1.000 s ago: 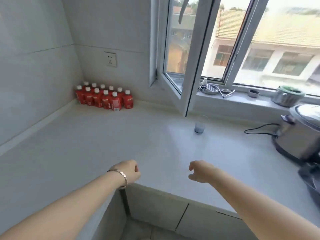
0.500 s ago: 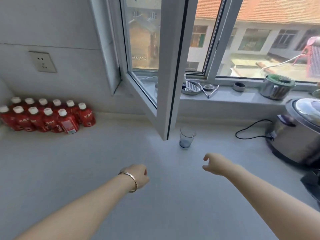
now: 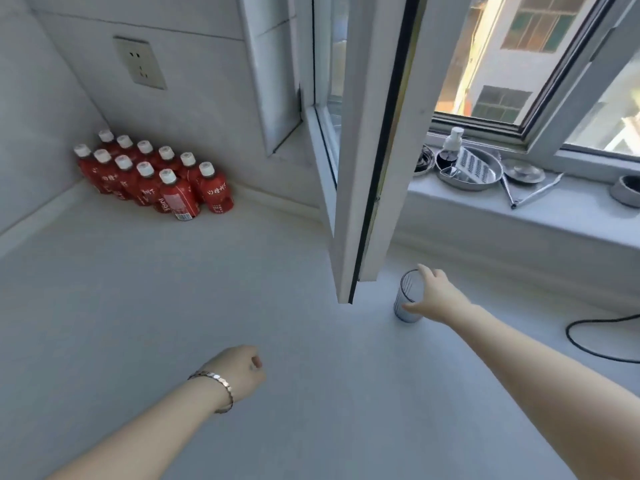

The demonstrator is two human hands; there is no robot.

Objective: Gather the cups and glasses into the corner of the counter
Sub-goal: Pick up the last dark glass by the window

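Clear glass [image 3: 406, 299] stands upright on the white counter [image 3: 138, 306], just below & right of the open window sash's [image 3: 367, 147] lower corner, in front of the sill ledge, well apart from the corner on the far left. Right hand [image 3: 437, 296] is at the glass from its right side: fingers [image 3: 425, 271] curve over the rim's far-right edge, thumb [image 3: 412, 308] comes in low across the near side, so the hand forms an open C around the glass w/ a wide gap btwn thumb & fingers. Thumb looks to be touching the wall of the glass; whether the fingers press it or only sit close, can't tell. Glass base is on the counter, not lifted. Left hand [image 3: 239, 368] hangs over bare counter nearer the camera, well apart from the glass, fingers curled in to a loose fist, holding nothing; metal bracelet [image 3: 216, 388] on the wrist. Far-left corner holds a tight cluster of red bottles [image 3: 156, 178] w/ white caps, against both walls; wall socket [image 3: 140, 67] above them. On the sill: metal dish w/ grater [image 3: 469, 168], small spray bottle [image 3: 452, 143], tongs [image 3: 530, 194]. Black cable [image 3: 588, 337] loops on the counter at right.
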